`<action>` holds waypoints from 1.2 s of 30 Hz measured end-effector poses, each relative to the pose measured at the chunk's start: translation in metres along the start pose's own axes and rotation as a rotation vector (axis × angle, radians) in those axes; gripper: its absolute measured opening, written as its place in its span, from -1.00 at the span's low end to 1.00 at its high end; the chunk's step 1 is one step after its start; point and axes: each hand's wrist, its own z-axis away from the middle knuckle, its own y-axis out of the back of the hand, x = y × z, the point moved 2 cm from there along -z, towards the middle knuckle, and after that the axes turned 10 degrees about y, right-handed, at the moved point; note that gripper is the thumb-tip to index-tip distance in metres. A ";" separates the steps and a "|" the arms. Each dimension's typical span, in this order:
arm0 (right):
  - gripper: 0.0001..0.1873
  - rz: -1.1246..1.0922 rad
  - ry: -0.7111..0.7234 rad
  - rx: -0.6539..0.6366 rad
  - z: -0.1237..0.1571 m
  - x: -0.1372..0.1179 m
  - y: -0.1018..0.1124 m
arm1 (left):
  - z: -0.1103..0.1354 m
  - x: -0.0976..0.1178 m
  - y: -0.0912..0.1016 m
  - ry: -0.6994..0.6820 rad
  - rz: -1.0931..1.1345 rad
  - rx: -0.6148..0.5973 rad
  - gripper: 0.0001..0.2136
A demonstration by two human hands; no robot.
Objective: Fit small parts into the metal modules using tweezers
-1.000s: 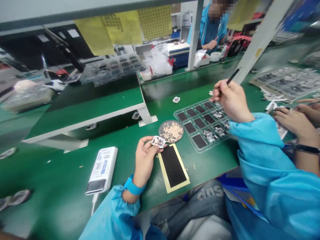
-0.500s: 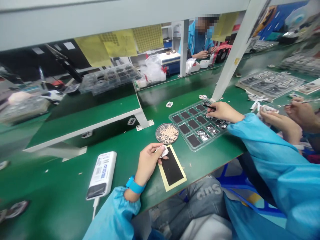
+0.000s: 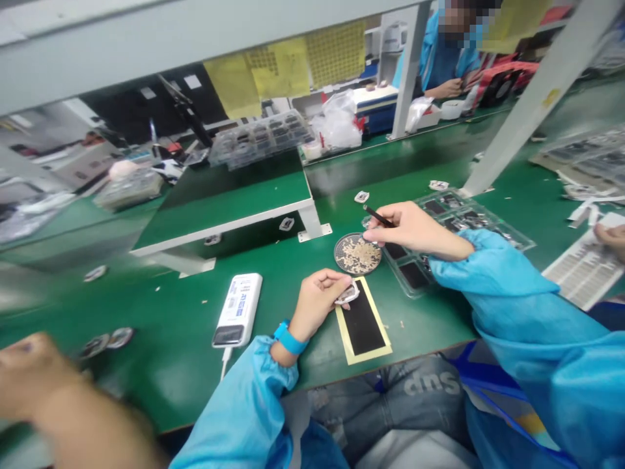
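My left hand [image 3: 319,301] pinches a small white-rimmed part [image 3: 347,294] above the upper left of a black sheet with yellow edges [image 3: 364,322]. My right hand [image 3: 403,228] is closed round a slim black tool [image 3: 377,215], one end sticking out up and to the left; its kind is not clear. The fingertips are over the far right rim of a round dark dish [image 3: 359,268] of small beige pieces. Behind this hand lies a clear compartment tray [image 3: 409,292] with black rectangles and small parts, partly hidden by my hand and sleeve.
A white power bank [image 3: 237,309] with a cable lies left of my left hand. A raised green shelf [image 3: 229,202] and a slanting post [image 3: 517,98] stand behind. Other people's hands show at the left [image 3: 34,374] and right [image 3: 612,241] edges.
My right hand has moved left from the compartment tray to the dish, still with the black tool. My left hand keeps its part. The view has shifted, and a blurred hand appears at left.
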 end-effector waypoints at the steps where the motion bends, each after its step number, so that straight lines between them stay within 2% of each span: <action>1: -0.69 -0.045 0.010 -0.014 0.001 -0.001 -0.011 | -0.001 0.000 0.001 0.012 0.013 0.011 -0.64; 3: -0.63 -0.128 0.001 -0.057 0.006 0.003 -0.024 | -0.003 0.000 0.003 0.017 0.024 0.035 -0.65; 5: -0.60 -0.165 -0.034 -0.096 0.013 0.011 -0.028 | -0.005 0.000 0.006 -0.015 0.026 0.060 -0.65; 10: -0.61 -0.089 -0.071 -0.075 0.023 0.022 -0.031 | -0.005 0.001 0.010 -0.037 0.108 -0.016 -0.59; 15: -0.63 -0.047 -0.025 -0.224 0.035 0.019 -0.052 | -0.003 0.001 0.013 -0.089 0.094 0.007 -0.63; 17: -0.63 -0.022 -0.011 -0.244 0.039 0.019 -0.059 | -0.003 -0.001 0.013 -0.110 0.053 0.012 -0.63; 23: -0.61 0.002 -0.059 -0.169 0.040 0.023 -0.066 | 0.000 -0.004 0.014 -0.193 -0.036 0.031 -0.68; 30: -0.54 0.025 -0.084 -0.176 0.037 0.025 -0.060 | 0.005 0.001 0.008 -0.290 -0.106 -0.048 -0.60; 36: -0.52 -0.054 -0.102 -0.129 0.036 0.024 -0.062 | 0.010 0.001 0.004 -0.449 -0.414 0.134 -0.57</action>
